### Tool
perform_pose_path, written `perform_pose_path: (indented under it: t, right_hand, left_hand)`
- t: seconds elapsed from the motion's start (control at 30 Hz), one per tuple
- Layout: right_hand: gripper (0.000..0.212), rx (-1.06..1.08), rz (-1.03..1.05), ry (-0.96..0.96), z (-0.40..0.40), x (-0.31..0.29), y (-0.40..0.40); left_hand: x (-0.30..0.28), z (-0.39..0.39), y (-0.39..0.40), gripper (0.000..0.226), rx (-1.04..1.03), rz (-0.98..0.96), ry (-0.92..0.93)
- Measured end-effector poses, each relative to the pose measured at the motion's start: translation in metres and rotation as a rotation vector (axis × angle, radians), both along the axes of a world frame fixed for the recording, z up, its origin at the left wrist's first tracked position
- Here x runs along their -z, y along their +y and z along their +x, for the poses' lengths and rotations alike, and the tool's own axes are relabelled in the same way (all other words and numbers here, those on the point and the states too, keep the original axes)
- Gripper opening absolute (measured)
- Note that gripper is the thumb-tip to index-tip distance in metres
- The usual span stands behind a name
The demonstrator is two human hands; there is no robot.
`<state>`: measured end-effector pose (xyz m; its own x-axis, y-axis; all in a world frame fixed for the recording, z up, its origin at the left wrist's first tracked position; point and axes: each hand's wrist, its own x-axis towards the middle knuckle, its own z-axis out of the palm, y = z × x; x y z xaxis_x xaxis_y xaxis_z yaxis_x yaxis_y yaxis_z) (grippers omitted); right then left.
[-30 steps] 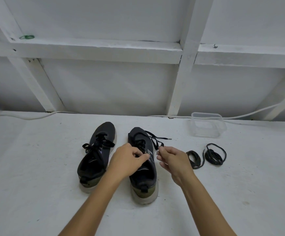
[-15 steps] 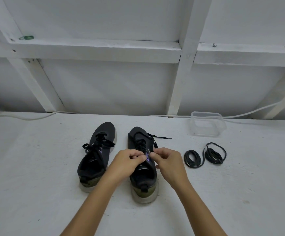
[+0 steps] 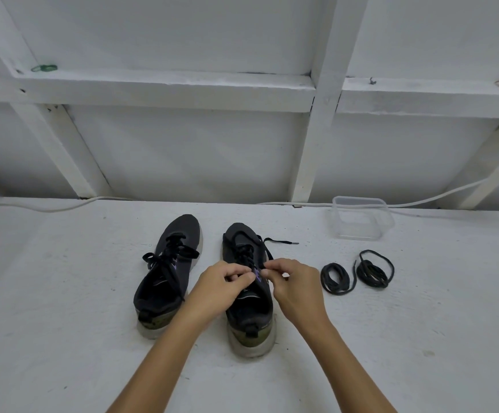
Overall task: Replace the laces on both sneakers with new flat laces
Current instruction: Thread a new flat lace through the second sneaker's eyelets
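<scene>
Two dark sneakers stand side by side on the white surface, toes pointing away from me. The left sneaker (image 3: 169,272) has its flat black lace tied in a bow. Over the right sneaker (image 3: 249,305) my left hand (image 3: 221,283) and my right hand (image 3: 294,286) meet at the tongue, each pinching the black lace (image 3: 278,241), whose free end trails off to the shoe's right. Two coiled black round laces (image 3: 336,277) (image 3: 374,268) lie to the right of the shoes.
An empty clear plastic tub (image 3: 361,217) stands at the back right near the wall. A white cable (image 3: 48,207) runs along the foot of the white framed wall behind the shoes.
My right hand has moved left to meet my left hand over the right sneaker's tongue, and the lace between them has gone slack and shorter.
</scene>
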<state>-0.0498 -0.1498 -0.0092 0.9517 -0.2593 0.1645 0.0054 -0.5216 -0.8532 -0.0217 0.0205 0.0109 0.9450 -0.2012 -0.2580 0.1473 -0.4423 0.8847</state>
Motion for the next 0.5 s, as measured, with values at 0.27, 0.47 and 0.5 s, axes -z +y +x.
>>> perform_pose_path:
  t: [0.27, 0.47, 0.5]
  right_hand:
    - [0.011, 0.037, 0.049, 0.005, -0.002, 0.006, 0.007]
    - [0.016, -0.019, -0.058, -0.118, -0.005, 0.002, 0.009]
    - [0.016, -0.025, -0.05, -0.112, -0.005, 0.002, 0.011]
  left_hand:
    - [0.005, -0.001, 0.002, 0.022, 0.095, 0.155, -0.234]
    - [0.008, -0.004, -0.008, 0.016, 0.033, 0.238, -0.385]
    - [0.009, -0.004, -0.009, 0.015, 0.021, 0.246, -0.397]
